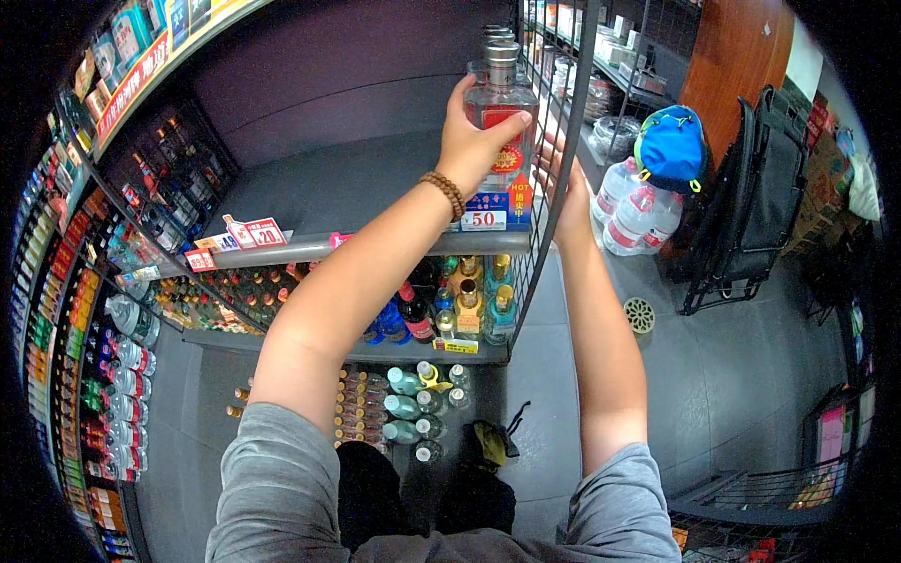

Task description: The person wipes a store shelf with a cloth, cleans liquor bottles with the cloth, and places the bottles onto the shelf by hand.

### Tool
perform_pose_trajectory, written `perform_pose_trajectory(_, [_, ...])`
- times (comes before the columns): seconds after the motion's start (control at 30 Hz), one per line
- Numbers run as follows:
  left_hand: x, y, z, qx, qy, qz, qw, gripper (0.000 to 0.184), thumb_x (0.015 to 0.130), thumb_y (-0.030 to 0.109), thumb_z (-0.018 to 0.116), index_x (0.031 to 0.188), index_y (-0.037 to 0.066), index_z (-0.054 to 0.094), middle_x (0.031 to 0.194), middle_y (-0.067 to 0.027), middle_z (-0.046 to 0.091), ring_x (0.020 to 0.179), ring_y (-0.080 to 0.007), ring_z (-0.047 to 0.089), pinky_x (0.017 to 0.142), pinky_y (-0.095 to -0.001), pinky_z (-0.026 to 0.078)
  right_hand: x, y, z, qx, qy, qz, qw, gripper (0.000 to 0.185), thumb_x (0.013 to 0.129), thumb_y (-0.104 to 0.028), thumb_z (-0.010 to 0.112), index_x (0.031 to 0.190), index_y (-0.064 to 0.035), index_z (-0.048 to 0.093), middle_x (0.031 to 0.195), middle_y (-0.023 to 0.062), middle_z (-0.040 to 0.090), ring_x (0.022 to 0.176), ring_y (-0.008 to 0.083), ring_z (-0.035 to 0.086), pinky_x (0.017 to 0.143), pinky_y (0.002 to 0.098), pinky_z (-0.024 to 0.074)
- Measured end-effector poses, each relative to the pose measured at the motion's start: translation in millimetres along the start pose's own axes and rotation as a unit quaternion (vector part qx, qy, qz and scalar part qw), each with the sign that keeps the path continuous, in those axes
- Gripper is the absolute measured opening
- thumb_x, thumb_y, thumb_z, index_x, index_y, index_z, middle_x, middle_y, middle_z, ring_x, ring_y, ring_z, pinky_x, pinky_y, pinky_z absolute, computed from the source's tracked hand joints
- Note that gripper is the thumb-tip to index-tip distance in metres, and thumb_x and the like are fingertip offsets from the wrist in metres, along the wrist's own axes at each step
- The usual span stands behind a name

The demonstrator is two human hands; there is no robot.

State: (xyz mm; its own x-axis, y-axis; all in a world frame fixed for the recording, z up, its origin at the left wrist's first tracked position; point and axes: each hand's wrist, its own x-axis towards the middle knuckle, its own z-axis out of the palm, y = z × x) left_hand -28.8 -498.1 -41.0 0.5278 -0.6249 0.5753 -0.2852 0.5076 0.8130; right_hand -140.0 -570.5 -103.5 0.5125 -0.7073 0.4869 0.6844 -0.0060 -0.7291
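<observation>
On the upper shelf at top centre, my left hand [483, 141] is closed around a clear glass liquor bottle [511, 98] with a silver cap and a red label. More bottle caps show in a row behind it. My right hand [567, 199] is on the outer side of the wire mesh side panel [570, 141], its fingers stretched up against the mesh and partly hidden by the frame bar. Below the bottle, a blue price tag [484, 214] reading 50 hangs at the shelf's front edge.
Several small bottles [404, 405] stand on the floor by my feet. Coloured bottles [467, 305] line the lower shelf. To the right are a shrink-wrapped water pack [642, 211], a blue bag [671, 148] and a folded black chair [741, 202]. Stocked shelves [56, 328] run along the left.
</observation>
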Motion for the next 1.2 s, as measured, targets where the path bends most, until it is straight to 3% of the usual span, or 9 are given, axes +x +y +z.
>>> perform_pose_trajectory(0.3, [8.1,12.3,-13.4,0.023,0.035,0.032,0.999,0.079,0.076,0.029,0.059,0.133,-0.001,0.013,0.125,-0.0213,0.037,0.113,-0.024,0.041,0.092,-0.0321,0.036,-2.4,-2.2,-16.8,-0.012,0.056,-0.004,0.998,0.04,0.086,-0.033,0.037,0.113,-0.0047,0.047,0.108,0.0101,0.054,0.101,0.019,0.049,0.087,0.0323,0.0354])
perform_pose_trajectory(0.4, [3.9,29.0,-42.5,-0.04,0.062,0.042,0.996,0.056,0.083,0.033,0.047,0.125,-0.002,0.034,0.115,-0.0156,0.049,0.107,-0.0214,0.048,0.09,-0.0292,0.037,-20.7,-22.7,-31.6,-0.068,0.14,-0.005,0.988,0.041,0.087,-0.035,0.035,0.112,-0.0046,0.048,0.108,0.0114,0.054,0.1,0.0214,0.05,0.086,0.0348,0.0367])
perform_pose_trajectory(0.47, [-24.9,55.4,-66.8,-0.106,0.014,0.04,0.993,0.042,0.088,0.034,0.036,0.113,0.001,0.045,0.118,-0.0151,0.048,0.115,-0.0253,0.041,0.097,-0.0376,0.03,-55.9,-43.3,-38.9,-0.051,0.183,-0.015,0.982,0.039,0.088,-0.033,0.034,0.108,-0.0037,0.05,0.099,0.0108,0.056,0.092,0.021,0.052,0.081,0.0327,0.04])
perform_pose_trajectory(0.53, [-69.6,76.9,-93.5,-0.152,0.0,-0.01,0.988,0.038,0.091,0.035,0.03,0.075,0.005,0.048,0.073,-0.0098,0.051,0.072,-0.0194,0.049,0.072,-0.0323,0.041,-103.4,-55.0,-43.4,-0.023,0.213,-0.016,0.977,0.036,0.089,-0.032,0.034,0.102,-0.0038,0.051,0.086,0.0087,0.057,0.081,0.0185,0.053,0.072,0.0294,0.0429])
perform_pose_trajectory(0.6, [-128.5,79.1,-124.9,-0.132,0.004,-0.083,0.988,0.042,0.093,0.034,0.031,0.058,0.011,0.026,0.051,0.0034,0.021,0.047,-0.0089,0.02,0.045,-0.0251,0.017,-158.6,-48.2,-57.3,0.009,0.224,0.009,0.975,0.032,0.09,-0.03,0.035,0.099,-0.0043,0.052,0.078,0.0066,0.055,0.072,0.0157,0.052,0.062,0.0265,0.0421])
perform_pose_trajectory(0.87, [-394.3,20.1,-194.2,-0.064,0.158,-0.416,0.893,0.023,0.088,0.027,0.049,0.074,0.009,0.051,0.057,0.0045,0.04,0.048,-0.0044,0.034,0.043,-0.0184,0.024,-363.1,14.0,-29.5,-0.133,0.255,0.358,0.888,0.027,0.088,-0.03,0.04,0.089,-0.0063,0.052,0.059,0.0034,0.048,0.046,0.0099,0.039,0.042,0.022,0.0305])
perform_pose_trajectory(1.0, [-456.5,22.8,-201.9,-0.046,-0.052,-0.449,0.891,0.019,0.089,0.019,0.046,0.093,0.002,0.054,0.069,-0.0027,0.055,0.059,-0.0082,0.049,0.056,-0.0205,0.041,-411.1,33.0,19.3,-0.156,0.168,0.433,0.872,0.023,0.087,-0.026,0.043,0.084,-0.0058,0.053,0.063,0.003,0.051,0.05,0.0095,0.043,0.044,0.022,0.0332])
perform_pose_trajectory(1.07, [-466.2,30.3,-204.3,-0.046,-0.092,-0.467,0.878,0.025,0.087,0.011,0.046,0.11,0.0,0.05,0.097,-0.0085,0.06,0.085,-0.015,0.058,0.07,-0.0234,0.045,-423.3,44.1,47.9,-0.18,0.104,0.492,0.845,0.018,0.087,-0.021,0.046,0.088,-0.0043,0.053,0.069,0.0035,0.052,0.059,0.0128,0.049,0.051,0.0242,0.039])
perform_pose_trajectory(1.2, [-511.5,20.2,-208.0,-0.189,0.009,-0.504,0.843,0.035,0.083,0.001,0.047,0.118,0.002,0.044,0.119,-0.0108,0.049,0.105,-0.0179,0.05,0.083,-0.0259,0.041,-444.5,64.5,120.0,-0.434,-0.147,0.252,0.852,0.022,0.079,-0.012,0.056,0.097,-0.0011,0.052,0.095,0.0106,0.054,0.083,0.0207,0.052,0.075,0.0304,0.0421])
